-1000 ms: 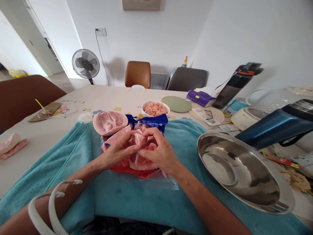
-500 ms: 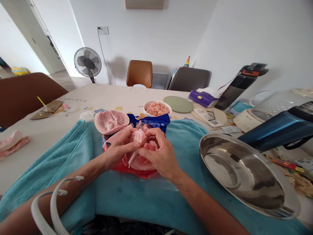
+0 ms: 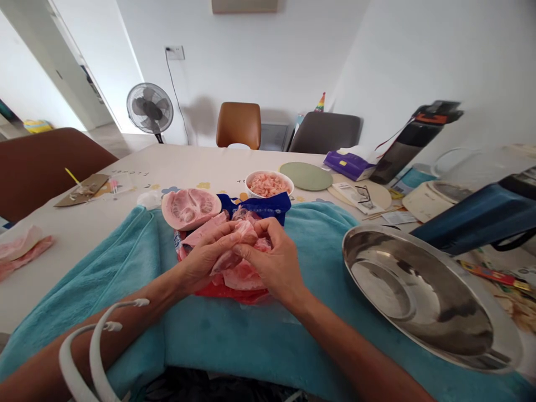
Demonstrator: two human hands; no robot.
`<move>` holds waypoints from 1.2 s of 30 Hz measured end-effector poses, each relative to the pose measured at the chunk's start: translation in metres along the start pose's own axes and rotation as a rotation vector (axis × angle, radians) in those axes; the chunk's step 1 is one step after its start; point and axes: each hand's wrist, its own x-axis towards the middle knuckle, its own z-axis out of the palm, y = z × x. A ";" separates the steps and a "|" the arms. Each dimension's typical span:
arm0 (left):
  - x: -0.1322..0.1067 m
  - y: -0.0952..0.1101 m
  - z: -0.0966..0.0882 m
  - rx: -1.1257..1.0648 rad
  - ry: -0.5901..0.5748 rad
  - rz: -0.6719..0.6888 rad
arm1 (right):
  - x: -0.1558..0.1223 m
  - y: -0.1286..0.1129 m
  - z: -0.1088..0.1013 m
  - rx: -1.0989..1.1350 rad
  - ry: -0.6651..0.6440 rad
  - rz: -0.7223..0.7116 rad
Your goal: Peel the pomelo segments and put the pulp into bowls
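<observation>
Both my hands meet over a pink pomelo segment (image 3: 242, 231) held above a red and blue plastic bag (image 3: 255, 206) on a teal towel (image 3: 234, 329). My left hand (image 3: 205, 257) grips the segment from the left with fingers curled. From the right, my right hand (image 3: 274, 259) pinches its top. More peeled pink pomelo flesh (image 3: 240, 275) lies under the hands. An emptied pomelo rind half (image 3: 190, 207) lies just behind the left hand. A white bowl of pomelo pulp (image 3: 268, 185) stands behind the bag.
A large steel basin (image 3: 419, 290) sits on the towel at right, with a blue kettle (image 3: 477, 215) behind it. Peel scraps (image 3: 20, 248) lie at the far left. Green plate (image 3: 307, 176), glasses, tissue pack, chairs and a fan stand farther back.
The hands drew closer together on the segment, and the fingers shifted slightly as they work at it. Nothing else moved.
</observation>
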 end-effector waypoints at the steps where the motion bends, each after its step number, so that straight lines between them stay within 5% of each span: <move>1: 0.000 0.000 0.001 0.002 0.007 0.031 | 0.000 0.002 0.001 -0.001 0.006 -0.007; 21: 0.003 -0.007 0.008 0.012 0.169 0.107 | -0.005 0.009 0.011 -0.110 0.031 -0.235; 26: 0.003 0.001 0.011 -0.078 0.059 0.095 | -0.004 0.006 0.011 -0.089 0.061 -0.356; 36: -0.001 0.001 0.004 -0.126 0.088 0.047 | -0.005 0.004 0.004 -0.201 -0.010 -0.339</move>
